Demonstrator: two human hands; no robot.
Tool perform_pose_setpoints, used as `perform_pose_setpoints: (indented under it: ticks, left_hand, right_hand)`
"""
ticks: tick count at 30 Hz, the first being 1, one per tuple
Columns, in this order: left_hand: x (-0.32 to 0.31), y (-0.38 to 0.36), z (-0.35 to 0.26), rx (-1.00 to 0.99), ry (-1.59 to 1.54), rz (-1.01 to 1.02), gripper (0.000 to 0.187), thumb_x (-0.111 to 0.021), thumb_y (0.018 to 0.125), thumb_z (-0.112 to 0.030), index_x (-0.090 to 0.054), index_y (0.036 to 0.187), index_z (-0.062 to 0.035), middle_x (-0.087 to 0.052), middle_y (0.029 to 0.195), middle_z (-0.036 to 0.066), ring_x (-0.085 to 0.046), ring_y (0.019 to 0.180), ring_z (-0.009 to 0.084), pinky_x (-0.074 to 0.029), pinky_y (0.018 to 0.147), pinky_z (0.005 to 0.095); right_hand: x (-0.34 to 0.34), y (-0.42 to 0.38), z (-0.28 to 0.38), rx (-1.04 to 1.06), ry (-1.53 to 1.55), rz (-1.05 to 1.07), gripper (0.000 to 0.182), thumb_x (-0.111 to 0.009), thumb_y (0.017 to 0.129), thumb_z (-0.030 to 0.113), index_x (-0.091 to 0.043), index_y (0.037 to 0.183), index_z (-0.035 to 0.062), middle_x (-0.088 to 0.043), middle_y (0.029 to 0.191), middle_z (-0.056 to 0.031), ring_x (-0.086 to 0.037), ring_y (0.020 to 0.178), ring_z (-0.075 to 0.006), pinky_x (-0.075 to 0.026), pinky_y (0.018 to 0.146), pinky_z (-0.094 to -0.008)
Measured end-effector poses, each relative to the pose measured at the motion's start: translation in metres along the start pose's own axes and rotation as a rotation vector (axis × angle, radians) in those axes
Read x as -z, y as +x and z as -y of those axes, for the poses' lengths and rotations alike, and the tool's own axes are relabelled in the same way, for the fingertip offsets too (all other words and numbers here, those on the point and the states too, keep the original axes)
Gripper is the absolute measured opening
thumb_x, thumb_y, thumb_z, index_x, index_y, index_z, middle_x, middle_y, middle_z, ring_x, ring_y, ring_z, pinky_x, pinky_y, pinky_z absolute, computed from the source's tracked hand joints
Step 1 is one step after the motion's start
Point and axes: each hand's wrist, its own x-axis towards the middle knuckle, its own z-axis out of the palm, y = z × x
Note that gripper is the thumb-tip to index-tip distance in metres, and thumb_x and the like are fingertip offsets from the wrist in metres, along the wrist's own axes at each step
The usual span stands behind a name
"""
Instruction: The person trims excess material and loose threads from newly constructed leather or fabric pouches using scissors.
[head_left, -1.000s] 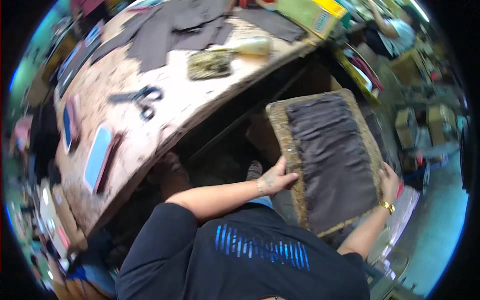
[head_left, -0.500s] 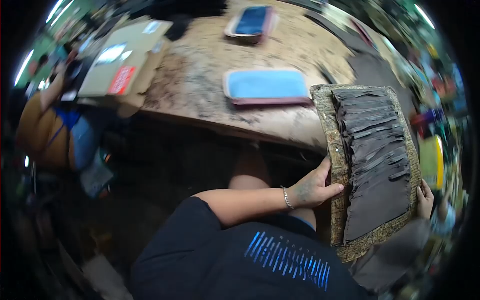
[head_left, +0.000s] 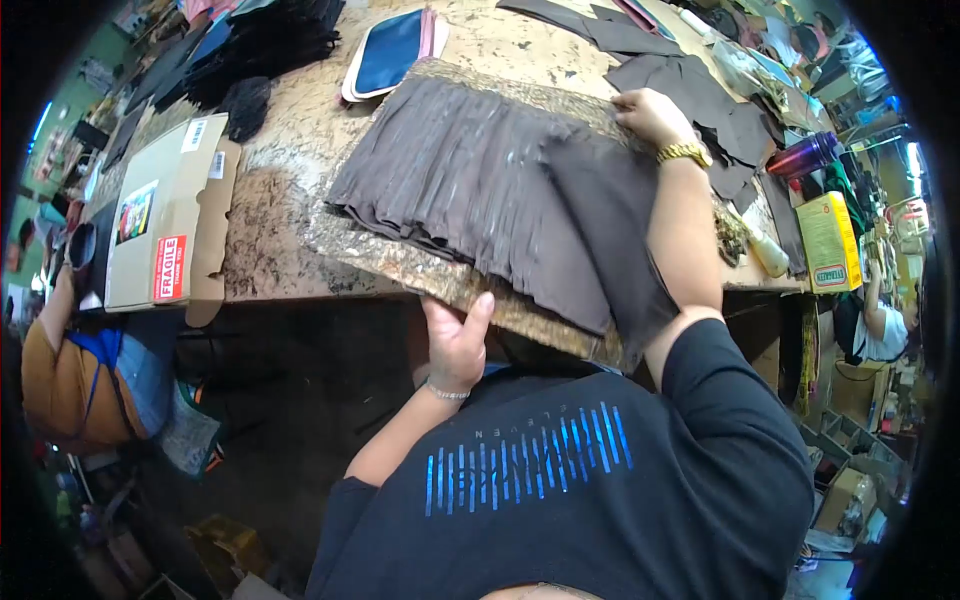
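While the near edge of the crusted board (head_left: 375, 262) is pinched by the left hand (head_left: 457, 348), overlapped dark fabric pieces (head_left: 470, 180) are held between; far edge is grasped by the right hand (head_left: 655, 118), over the workbench (head_left: 272, 248).

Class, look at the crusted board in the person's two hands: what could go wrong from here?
The overlapping dark sheets might slide if the board tilts and they are unstuck. One sheet overhangs the board's near edge beside the right forearm and could snag. The board looks close to the blue-topped case and might knock it.
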Motion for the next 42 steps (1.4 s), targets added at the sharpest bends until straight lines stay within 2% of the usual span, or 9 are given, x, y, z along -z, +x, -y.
perform_pose_setpoints:
  ticks: [6,10,14,20,25,32,36,39,42]
  left_hand:
    - [0.018,0.036,0.029,0.263,0.007,-0.206,0.025,-0.046,0.081,-0.008,-0.033,0.102,-0.0125,-0.043,0.106,0.007,-0.049,0.089,0.0156,-0.042,0.067,0.0305]
    - [0.033,0.022,0.029,0.5,-0.072,-0.047,0.014,-0.043,0.084,-0.023,-0.04,0.088,-0.0098,-0.051,0.095,0.005,-0.054,0.084,0.0172,-0.042,0.069,0.0285]
    - [0.04,0.032,0.014,0.571,0.16,-0.046,0.02,-0.046,0.083,-0.027,-0.042,0.081,-0.007,-0.053,0.069,0.006,-0.054,0.052,0.0126,-0.04,0.045,0.0191]
    - [0.055,0.035,-0.014,0.349,0.428,-0.022,0.022,-0.05,0.081,-0.023,-0.048,0.066,-0.0079,-0.046,0.054,-0.002,-0.042,0.043,0.0019,-0.033,0.038,0.0138]
    - [0.024,0.043,-0.029,0.397,-0.072,-0.066,0.036,-0.04,0.084,-0.021,-0.035,0.116,-0.0038,-0.045,0.113,0.011,-0.044,0.104,0.0218,-0.038,0.08,0.0296]
    - [0.014,0.053,-0.022,0.557,-0.213,-0.284,0.053,-0.043,0.081,-0.031,-0.025,0.123,-0.006,-0.034,0.124,0.009,-0.032,0.115,0.0237,-0.027,0.09,0.0373]
    - [0.006,0.066,-0.022,0.6,-0.216,-0.342,0.059,-0.047,0.079,-0.032,-0.022,0.125,-0.0061,-0.038,0.118,0.008,-0.034,0.112,0.0243,-0.026,0.091,0.04]
    - [0.004,0.074,-0.018,0.591,-0.252,-0.349,0.042,-0.048,0.078,-0.031,-0.034,0.112,-0.0102,-0.04,0.112,0.007,-0.035,0.107,0.0237,-0.028,0.089,0.0383]
    - [-0.003,0.078,-0.018,0.565,-0.302,-0.246,0.033,-0.049,0.077,-0.03,-0.039,0.104,-0.0126,-0.042,0.104,0.005,-0.037,0.101,0.0228,-0.028,0.088,0.0371]
  right_hand:
    - [-0.045,0.025,0.029,-0.184,-0.173,-0.616,0.028,-0.055,0.07,0.033,-0.058,0.095,0.021,-0.051,0.094,-0.0089,-0.045,0.092,-0.0262,-0.039,0.078,-0.0365]
    - [-0.039,-0.07,0.059,0.198,0.417,-0.325,0.047,-0.062,0.063,0.042,-0.054,0.101,0.0151,-0.046,0.104,-0.0129,-0.044,0.095,-0.0294,-0.038,0.08,-0.0351]
    - [-0.054,-0.161,0.115,0.438,0.316,-0.157,0.076,-0.069,0.053,0.044,-0.038,0.119,0.0199,-0.033,0.118,-0.0166,-0.03,0.112,-0.033,-0.027,0.09,-0.0458]
    - [-0.071,-0.167,0.1,0.479,0.246,-0.052,0.065,-0.067,0.059,0.031,-0.039,0.117,0.0192,-0.033,0.12,-0.0143,-0.031,0.112,-0.034,-0.027,0.09,-0.0459]
    - [-0.069,-0.139,0.08,0.588,0.496,-0.203,0.027,-0.058,0.067,0.006,-0.053,0.094,0.0056,-0.051,0.098,-0.014,-0.05,0.09,-0.0293,-0.042,0.077,-0.0324]
    - [-0.041,-0.113,0.102,0.265,0.923,-0.585,0.011,-0.054,0.072,0.004,-0.053,0.082,0.0,-0.054,0.077,-0.0135,-0.053,0.071,-0.0281,-0.043,0.063,-0.0302]
    - [-0.073,-0.125,0.116,0.477,0.552,-0.361,0.048,-0.063,0.064,0.026,-0.046,0.105,0.0082,-0.046,0.104,-0.0163,-0.043,0.099,-0.0321,-0.036,0.081,-0.0429]
    - [-0.07,-0.152,0.114,0.424,0.301,-0.147,0.08,-0.067,0.054,0.043,-0.03,0.123,0.0231,-0.014,0.13,-0.0176,-0.009,0.122,-0.0352,-0.016,0.087,-0.0615]
    - [-0.069,-0.16,0.107,0.278,0.188,-0.069,0.088,-0.072,0.05,0.038,-0.027,0.125,0.025,-0.013,0.13,-0.0179,-0.008,0.122,-0.0359,-0.016,0.088,-0.06]
